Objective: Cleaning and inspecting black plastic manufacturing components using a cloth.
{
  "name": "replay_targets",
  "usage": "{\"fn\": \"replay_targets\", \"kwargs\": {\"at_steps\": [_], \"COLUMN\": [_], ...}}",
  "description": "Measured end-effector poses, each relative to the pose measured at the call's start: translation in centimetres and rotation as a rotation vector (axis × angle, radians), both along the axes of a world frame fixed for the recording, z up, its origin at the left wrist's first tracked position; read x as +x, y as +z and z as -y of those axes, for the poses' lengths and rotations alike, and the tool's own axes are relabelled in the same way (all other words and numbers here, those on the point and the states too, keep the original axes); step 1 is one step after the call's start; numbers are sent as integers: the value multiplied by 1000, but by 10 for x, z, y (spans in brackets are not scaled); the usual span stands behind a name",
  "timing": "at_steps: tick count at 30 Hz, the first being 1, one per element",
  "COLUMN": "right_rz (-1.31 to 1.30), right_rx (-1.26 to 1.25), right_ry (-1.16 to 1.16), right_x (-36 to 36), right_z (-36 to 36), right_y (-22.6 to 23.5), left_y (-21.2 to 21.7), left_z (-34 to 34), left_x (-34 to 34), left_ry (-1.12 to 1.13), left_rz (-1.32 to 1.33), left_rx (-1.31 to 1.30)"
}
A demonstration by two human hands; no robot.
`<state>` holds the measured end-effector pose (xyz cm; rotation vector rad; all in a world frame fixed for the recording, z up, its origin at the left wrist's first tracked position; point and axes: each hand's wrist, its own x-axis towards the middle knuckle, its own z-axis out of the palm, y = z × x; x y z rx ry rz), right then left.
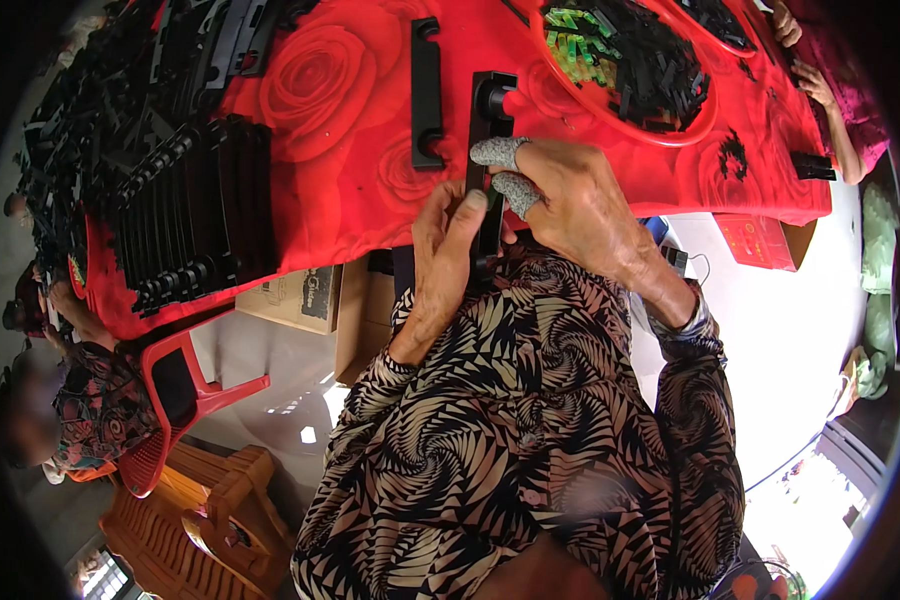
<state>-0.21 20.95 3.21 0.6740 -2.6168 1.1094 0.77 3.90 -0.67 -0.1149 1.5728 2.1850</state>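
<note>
At the near edge of the worktop [350, 200], which is draped in a red cloth printed with roses, a long black plastic bar [490, 130] lies lengthwise, pointing away from the person, its near end overhanging the edge toward the patterned blouse. The left hand [440, 255] holds the bar's near end, thumb laid along its left side, the grip closed around the part. The right hand [575, 205] comes in from the right and pinches the bar at its middle; two of its fingertips [497, 152] wear grey knitted finger covers and press against the bar's right edge. Both hands thus close on the same piece, left below, right just above it, touching or nearly so.

Just beside the bar, to its left, a second black bar [426, 92] of like shape lies flat and untouched. Farther left, a packed row of black parts [185, 215] stands on edge, with a loose heap behind it. At the upper right a red basin [682, 133] holds small black and green pieces. Another person's hands [815, 85] rest at the far right corner. A red plastic chair [175, 395] stands below the worktop at left.
</note>
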Motion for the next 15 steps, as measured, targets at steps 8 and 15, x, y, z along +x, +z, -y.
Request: {"fn": "replay_targets", "kwargs": {"at_steps": [8, 15], "right_rz": [-330, -334], "right_rx": [171, 264], "right_ry": [-66, -112], "right_x": [29, 41], "right_z": [17, 27], "right_y": [-32, -39], "left_y": [-12, -18], "left_z": [-2, -4], "left_x": [3, 8], "left_ry": [75, 49], "left_rz": [-208, -404], "left_rx": [-58, -207]}}
